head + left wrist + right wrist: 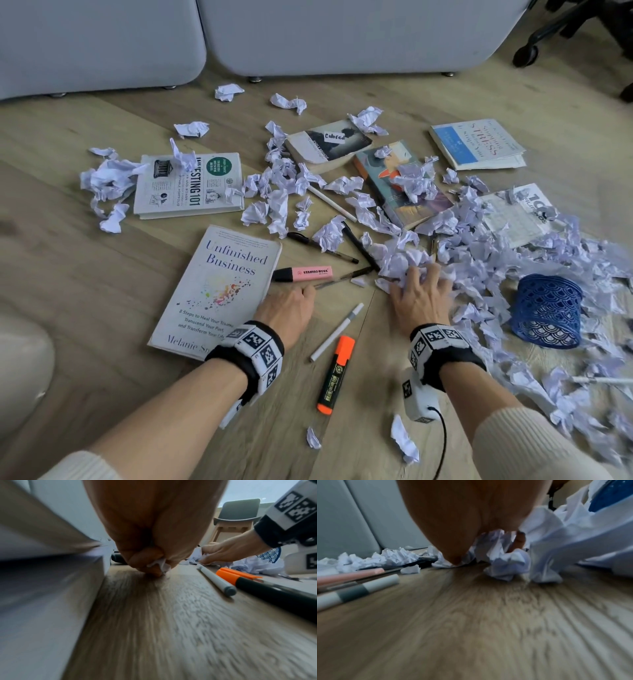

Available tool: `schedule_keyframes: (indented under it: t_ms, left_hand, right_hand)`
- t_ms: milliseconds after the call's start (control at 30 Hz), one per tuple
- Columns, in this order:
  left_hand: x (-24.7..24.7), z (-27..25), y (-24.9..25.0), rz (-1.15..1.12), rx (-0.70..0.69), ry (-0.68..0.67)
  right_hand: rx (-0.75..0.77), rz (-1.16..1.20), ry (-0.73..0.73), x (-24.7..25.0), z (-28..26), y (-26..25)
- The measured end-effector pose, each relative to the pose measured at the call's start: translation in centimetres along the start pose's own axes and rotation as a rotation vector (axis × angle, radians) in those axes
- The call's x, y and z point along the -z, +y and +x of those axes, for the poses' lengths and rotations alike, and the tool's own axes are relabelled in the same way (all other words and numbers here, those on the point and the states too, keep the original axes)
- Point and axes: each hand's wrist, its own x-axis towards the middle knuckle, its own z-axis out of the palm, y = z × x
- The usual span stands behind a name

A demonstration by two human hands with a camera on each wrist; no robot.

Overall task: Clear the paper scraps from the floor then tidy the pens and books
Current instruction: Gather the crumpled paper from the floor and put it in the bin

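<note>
Both hands low — left hand (150,555) pinches a paper scrap (160,565) at its fingertips.

Both forearms are stretched forward and low over the floor, each wrist wrapped in a black band bearing white coded markers. The left hand (289,305) is closed into a loose fist, knuckles down, with a small paper scrap (160,564) pinched between its curled fingers. The right hand (419,296) is laid palm down, its fingers spread and pressed into crumpled paper (503,555).
</note>
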Motion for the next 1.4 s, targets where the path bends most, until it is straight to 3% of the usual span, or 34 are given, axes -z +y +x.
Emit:
schedule_keyframes:
  t_ms: [100, 267, 467, 533, 600, 667, 833, 967, 1133, 1200, 1400]
  left_hand:
    - [0.7, -0.2, 0.3, -0.008, 0.003, -0.049]
    - [1.5, 0.1, 1.1, -0.206, 0.035, -0.021]
    - [1.7, 1.4, 4.3, -0.372, -0.055, 0.043]
    - [1.9, 2.1, 6.1, -0.387, -0.086, 0.086]
    - [2.1, 2.7, 8.2, -0.39, -0.109, 0.101]
    - [2.2, 3.1, 10.5, -0.393, -0.132, 0.068]
    - [0.2, 4.0, 16.1, -0.185, -0.263, -0.045]
    - [-2.3, 4.3, 18.8, -0.039, -0.348, -0.068]
    - [-2.3, 4.6, 18.8, -0.062, -0.367, -0.046]
    - [-1.7, 4.3, 18.3, -0.062, -0.429, -0.04]
    - [0.2, 3.5, 15.0, -0.124, -0.54, -0.088]
  right_hand:
    - [0.031, 0.014, -0.047, 0.2, -0.1, -0.5]
    - [0.038, 0.298, -0.127, 2.0, -0.8, 0.0]
    - [-0.035, 0.65, 0.154, 4.3, -3.6, 1.4]
    - [-0.14, 0.575, 0.242, 5.3, -4.3, 2.9]
    - [-0.304, 0.403, 0.231, 5.8, -4.9, 5.3]
    - [-0.409, 0.239, 0.147, 5.4, -5.6, 8.1]
    - [-0.443, 0.04, -0.078, 1.6, -7.5, 12.1]
    - [-0.384, -0.021, -0.25, -1.0, -9.1, 13.1]
    - [-0.044, -0.022, -0.017, -0.1, -10.4, 11.4]
    - [0.018, -0.002, -0.018, 0.1, -10.3, 10.4]
    - [-0.097, 0.576, -0.118, 0.4, -9.8, 10.1]
